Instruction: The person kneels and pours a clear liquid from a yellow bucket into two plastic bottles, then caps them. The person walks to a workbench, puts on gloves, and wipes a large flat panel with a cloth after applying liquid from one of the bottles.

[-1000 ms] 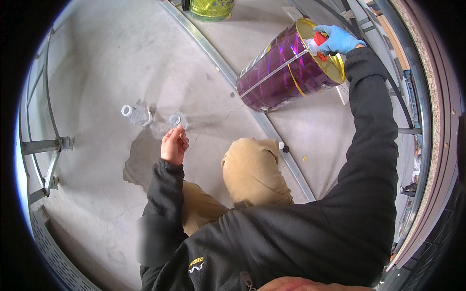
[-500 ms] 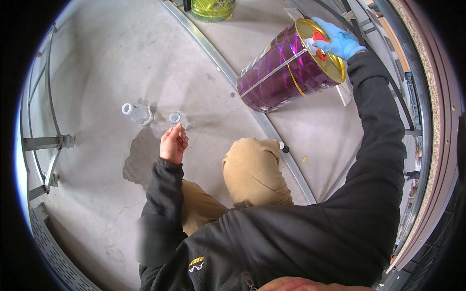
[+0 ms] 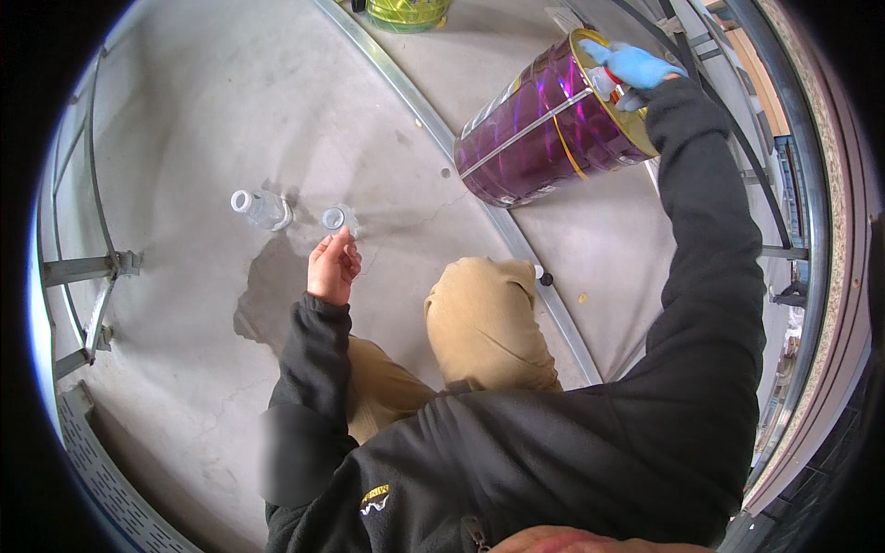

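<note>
A clear plastic bottle [image 3: 334, 218] stands on the concrete, its open mouth uppermost. Thumb and fingers of my bare left hand [image 3: 333, 268] pinch at its rim. A second clear bottle [image 3: 265, 211], also uncapped, is just to the left. At the upper right is a shiny purple metal drum [image 3: 535, 129] with a gold-coloured top. My right hand [image 3: 643, 72], in a blue glove, closes over the red-and-white spout fitting [image 3: 606, 83] on that top, and its fingers partly hide the fitting.
A long metal strip [image 3: 419, 118] crosses the floor diagonally beside the drum. A yellow-green bucket [image 3: 404, 13] stands at the top edge. Metal frames line the left [image 3: 88, 267] and right sides. A dark wet patch [image 3: 269, 293] lies near my left forearm.
My right hand has turned, and its fingers now curl down over the spout fitting, covering more of the red part. My left hand and both bottles keep their places.
</note>
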